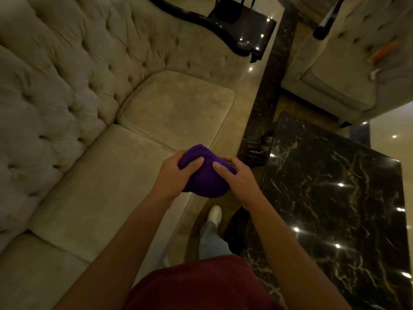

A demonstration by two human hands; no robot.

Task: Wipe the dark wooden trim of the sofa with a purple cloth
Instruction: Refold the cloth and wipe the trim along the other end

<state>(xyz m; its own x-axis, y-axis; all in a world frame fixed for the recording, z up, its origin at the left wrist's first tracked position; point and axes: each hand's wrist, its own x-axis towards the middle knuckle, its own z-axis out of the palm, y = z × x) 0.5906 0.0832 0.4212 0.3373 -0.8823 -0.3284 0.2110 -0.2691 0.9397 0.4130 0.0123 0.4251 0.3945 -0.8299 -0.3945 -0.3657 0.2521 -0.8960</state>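
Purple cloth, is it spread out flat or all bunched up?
Bunched up. The purple cloth is a rounded wad gripped between the left hand and right hand.

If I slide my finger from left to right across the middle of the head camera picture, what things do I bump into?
Tufted sofa back → sofa seat cushion → left hand → purple cloth → right hand → black marble table.
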